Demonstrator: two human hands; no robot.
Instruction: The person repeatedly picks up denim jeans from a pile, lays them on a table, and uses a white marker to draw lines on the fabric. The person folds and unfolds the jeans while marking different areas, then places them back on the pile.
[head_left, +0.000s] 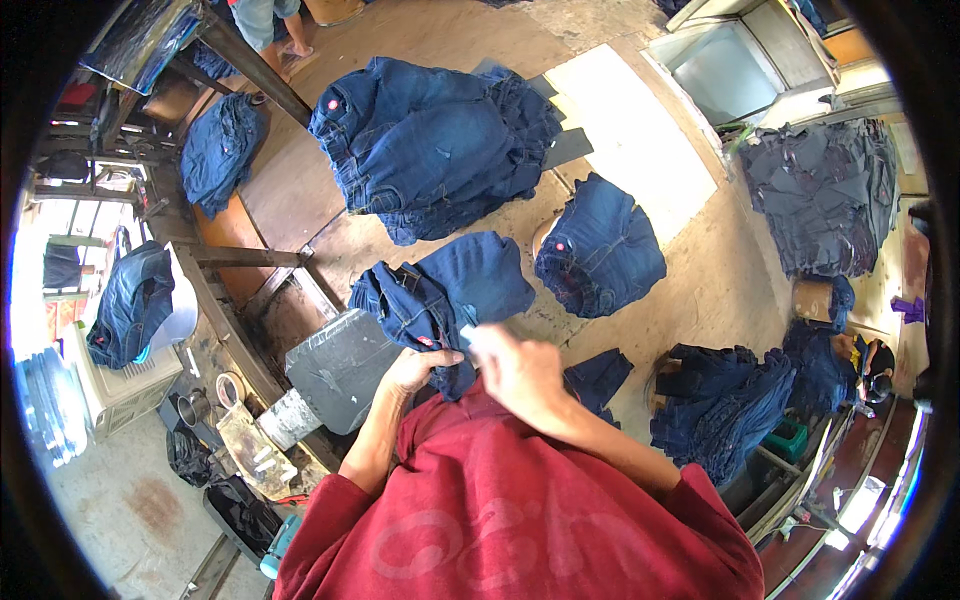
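Workshop, worn plywood table [690, 290] heaped with dark jeans. Folded pair of jeans [445, 295] lies just before person, near table edge. Left hand [415, 368] closed, pinching waistband end. Right hand [515, 365] curled over same edge, grip unclear. Denim looks thick, heavy, floppy; best gripped at waistband. Big stack [430, 145] behind.

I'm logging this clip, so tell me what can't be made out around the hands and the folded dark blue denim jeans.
- Head view: right hand is motion-blurred; its grip is unclear.
- A small pale item at the fingertips is too small to identify.
- Left hand fingers are buried in the folded dark blue denim jeans.
- The red shirt hides whatever lies below.
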